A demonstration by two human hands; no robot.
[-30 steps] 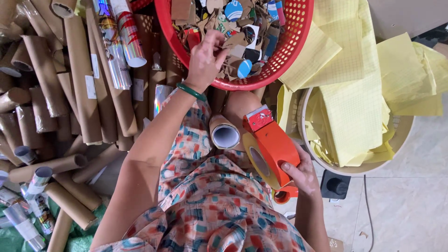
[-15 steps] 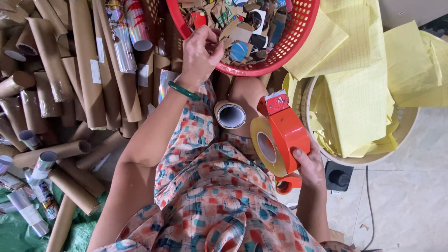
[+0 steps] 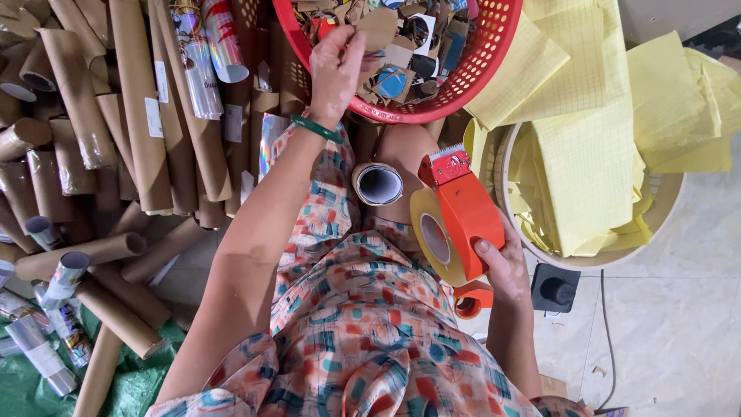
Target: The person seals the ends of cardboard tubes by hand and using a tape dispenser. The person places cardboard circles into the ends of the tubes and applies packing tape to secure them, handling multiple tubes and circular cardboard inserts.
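Left hand (image 3: 336, 73) is in the red basket (image 3: 494, 58), fingers pinching a cardboard scrap (image 3: 378, 29) — far from the lap. Right hand (image 3: 505, 270) grips the orange tape dispenser (image 3: 467, 212) upright, just right of the paper roll (image 3: 378, 184).

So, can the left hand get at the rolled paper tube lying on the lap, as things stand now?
Probably yes. The left hand pinches a brown cardboard piece over the red plastic basket, so it is occupied, but nothing covers the rolled paper tube below it.

The left hand (image 3: 336, 73) reaches forward over the rim of the red basket (image 3: 494, 58), fingers pinched together. The right hand (image 3: 505, 270) stays low, well short of that basket, fingers curled in a grip.
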